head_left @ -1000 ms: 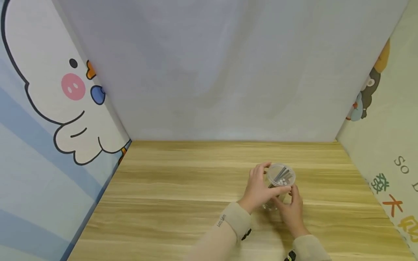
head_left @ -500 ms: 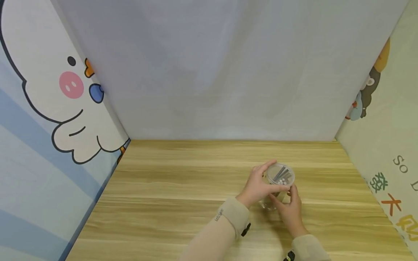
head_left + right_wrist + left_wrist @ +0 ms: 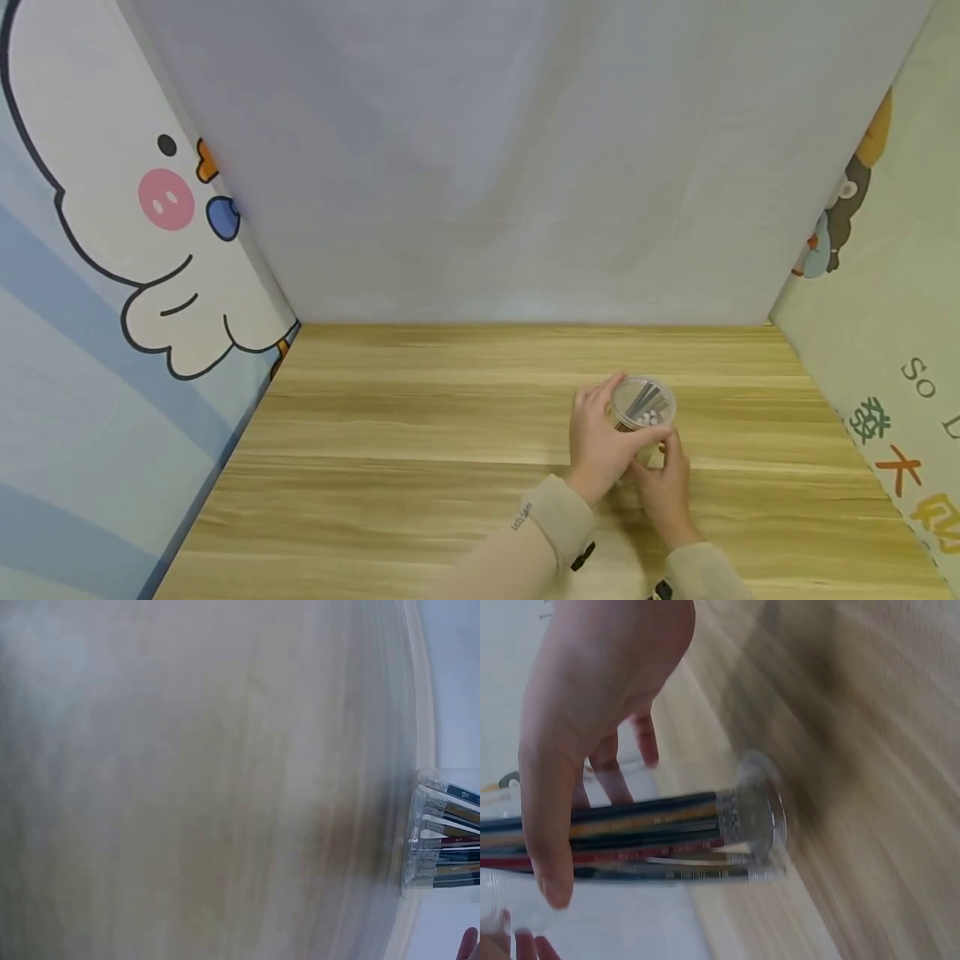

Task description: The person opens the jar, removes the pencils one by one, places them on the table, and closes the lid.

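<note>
A clear plastic jar (image 3: 765,825) with a round transparent lid (image 3: 630,392) stands roughly upright at the right of the table. Inside are several pencils (image 3: 660,825) with dark, orange and red barrels bearing small printed lettering. My left hand (image 3: 600,442) grips the lid's rim from the left, thumb across the near side. Lower down, my right hand (image 3: 667,487) holds the jar's body, and in the left wrist view its thumb (image 3: 551,825) lies across the front. The right wrist view catches only the jar's base end (image 3: 424,847). Whether the base touches the table cannot be told.
The wood-grain table (image 3: 412,450) spreads widely to the left of the hands. A plain pale wall (image 3: 487,167) rises along its back edge. Side panels with cartoon prints stand at the left (image 3: 112,250) and right (image 3: 877,292).
My left wrist first shifts slightly left, then swings right and nearer, the fingers turning about the lid's rim. The right hand and jar stay almost in place.
</note>
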`<state>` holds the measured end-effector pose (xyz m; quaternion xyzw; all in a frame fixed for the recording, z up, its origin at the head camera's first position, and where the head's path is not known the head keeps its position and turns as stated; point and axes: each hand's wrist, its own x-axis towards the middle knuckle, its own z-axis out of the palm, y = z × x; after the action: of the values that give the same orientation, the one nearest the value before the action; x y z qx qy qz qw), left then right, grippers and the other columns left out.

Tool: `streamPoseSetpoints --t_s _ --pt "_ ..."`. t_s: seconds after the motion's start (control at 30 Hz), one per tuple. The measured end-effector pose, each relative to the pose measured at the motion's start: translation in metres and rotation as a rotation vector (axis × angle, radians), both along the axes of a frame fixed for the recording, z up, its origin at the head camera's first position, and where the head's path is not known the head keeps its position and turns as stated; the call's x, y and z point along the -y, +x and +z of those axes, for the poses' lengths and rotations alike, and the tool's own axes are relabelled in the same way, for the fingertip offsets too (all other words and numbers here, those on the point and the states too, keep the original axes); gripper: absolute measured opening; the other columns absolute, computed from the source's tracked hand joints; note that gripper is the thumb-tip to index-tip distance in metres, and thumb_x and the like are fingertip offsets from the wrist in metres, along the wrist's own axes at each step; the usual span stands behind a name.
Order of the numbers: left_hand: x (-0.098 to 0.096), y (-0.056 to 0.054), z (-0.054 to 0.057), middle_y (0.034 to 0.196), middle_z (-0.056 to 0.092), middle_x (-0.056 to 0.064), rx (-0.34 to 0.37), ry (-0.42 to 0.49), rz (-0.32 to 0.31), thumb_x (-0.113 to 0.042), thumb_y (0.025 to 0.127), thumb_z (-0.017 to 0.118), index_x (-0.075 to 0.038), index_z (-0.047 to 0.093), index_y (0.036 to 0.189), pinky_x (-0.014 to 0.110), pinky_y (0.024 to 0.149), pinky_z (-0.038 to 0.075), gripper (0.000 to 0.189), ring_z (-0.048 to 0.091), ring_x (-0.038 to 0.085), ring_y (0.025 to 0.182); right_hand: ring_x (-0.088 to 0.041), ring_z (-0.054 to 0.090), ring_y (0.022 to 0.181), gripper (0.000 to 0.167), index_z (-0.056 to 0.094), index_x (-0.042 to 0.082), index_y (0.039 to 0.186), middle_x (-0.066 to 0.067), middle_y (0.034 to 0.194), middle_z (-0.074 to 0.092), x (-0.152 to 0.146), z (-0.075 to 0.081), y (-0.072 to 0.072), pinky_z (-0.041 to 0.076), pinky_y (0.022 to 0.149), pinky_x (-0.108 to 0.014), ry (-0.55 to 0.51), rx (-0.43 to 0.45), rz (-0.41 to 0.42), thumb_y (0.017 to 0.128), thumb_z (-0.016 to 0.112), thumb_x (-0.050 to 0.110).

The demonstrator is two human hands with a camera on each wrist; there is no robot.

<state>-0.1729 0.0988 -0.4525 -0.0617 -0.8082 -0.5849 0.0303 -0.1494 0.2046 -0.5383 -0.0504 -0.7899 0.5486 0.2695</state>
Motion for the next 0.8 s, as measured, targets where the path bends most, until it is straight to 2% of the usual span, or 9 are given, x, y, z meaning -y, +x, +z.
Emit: streamPoseSetpoints --t_s 0.1,0.17,0.23,0.3,0.37,0.47,0.57,0.7,0.8 --pt "-0.005 0.005 -0.001 0.132 0.057 -0.007 -0.016 0.005 0.051 -0.044 0.065 0.091 -0.030 0.054 0.141 0.030 0.096 0.046 0.085 0.049 0.008 0.113 0.016 0.042 0.098 0.049 0.055 -0.007 0.115 0.004 0.113 0.063 0.001 -0.001 0.000 0.037 0.094 -0.039 0.030 0.007 -0.030 0.068 0.069 -0.008" --pt "-0.006 0.006 -0.001 0.132 0.057 -0.006 -0.028 -0.007 0.066 -0.045 0.065 0.091 -0.029 0.054 0.140 0.030 0.094 0.046 0.085 0.049 0.009 0.113 0.018 0.040 0.098 0.052 0.054 -0.008 0.118 -0.015 0.115 0.064 0.001 -0.002 0.000 0.037 0.093 -0.038 0.058 0.010 -0.040 0.067 0.068 -0.009" --pt "-0.005 0.005 -0.001 0.133 0.055 -0.005 -0.037 -0.028 0.048 -0.046 0.067 0.090 -0.027 0.052 0.140 0.030 0.095 0.045 0.085 0.048 0.010 0.116 0.018 0.039 0.098 0.055 0.054 -0.009 0.121 -0.027 0.118 0.062 0.001 -0.002 0.000 0.038 0.092 -0.037 0.071 0.004 -0.036 0.068 0.068 -0.009" --pt "-0.003 0.002 -0.001 0.135 0.053 -0.004 -0.042 -0.052 -0.004 -0.045 0.068 0.089 -0.026 0.049 0.141 0.031 0.097 0.045 0.086 0.045 0.010 0.119 0.018 0.040 0.098 0.053 0.053 -0.009 0.120 -0.029 0.119 0.061 0.000 -0.002 0.001 0.037 0.092 -0.036 0.071 0.008 -0.031 0.070 0.071 -0.008" --pt "0.001 -0.003 -0.001 0.138 0.051 -0.005 -0.038 -0.052 -0.084 -0.043 0.070 0.089 -0.026 0.046 0.143 0.032 0.100 0.044 0.087 0.042 0.010 0.123 0.017 0.040 0.098 0.051 0.053 -0.009 0.120 -0.029 0.121 0.061 0.000 -0.001 0.002 0.037 0.092 -0.036 0.060 0.020 -0.032 0.073 0.074 -0.006" --pt "0.006 -0.012 0.000 0.140 0.048 -0.005 0.016 -0.013 -0.209 -0.038 0.070 0.090 -0.029 0.043 0.146 0.034 0.101 0.042 0.090 0.036 0.009 0.125 0.015 0.041 0.100 0.052 0.053 -0.007 0.122 -0.024 0.126 0.060 -0.001 -0.001 0.003 0.036 0.094 -0.037 0.030 0.049 -0.018 0.076 0.076 -0.004" --pt "0.011 -0.021 0.000 0.144 0.043 -0.005 0.094 0.024 -0.300 -0.033 0.070 0.091 -0.036 0.041 0.146 0.038 0.103 0.040 0.092 0.034 0.009 0.128 0.013 0.042 0.103 0.057 0.053 -0.003 0.128 -0.008 0.127 0.060 -0.001 0.000 0.003 0.036 0.094 -0.036 0.016 0.069 -0.003 0.077 0.078 -0.001" --pt "0.018 -0.028 -0.001 0.150 0.039 -0.006 0.158 0.061 -0.365 -0.027 0.071 0.091 -0.042 0.045 0.143 0.044 0.103 0.042 0.087 0.039 0.017 0.130 0.005 0.042 0.102 0.063 0.051 0.002 0.134 0.019 0.120 0.052 0.000 0.001 0.004 0.033 0.091 -0.033 -0.016 0.099 0.025 0.078 0.079 0.002" --pt "0.019 -0.029 -0.003 0.148 0.043 -0.008 0.154 0.087 -0.349 -0.025 0.071 0.091 -0.041 0.050 0.141 0.045 0.104 0.042 0.082 0.043 0.021 0.131 -0.002 0.040 0.101 0.064 0.049 0.004 0.136 0.026 0.114 0.047 0.001 0.003 0.005 0.032 0.089 -0.030 -0.040 0.127 0.029 0.079 0.079 0.003"
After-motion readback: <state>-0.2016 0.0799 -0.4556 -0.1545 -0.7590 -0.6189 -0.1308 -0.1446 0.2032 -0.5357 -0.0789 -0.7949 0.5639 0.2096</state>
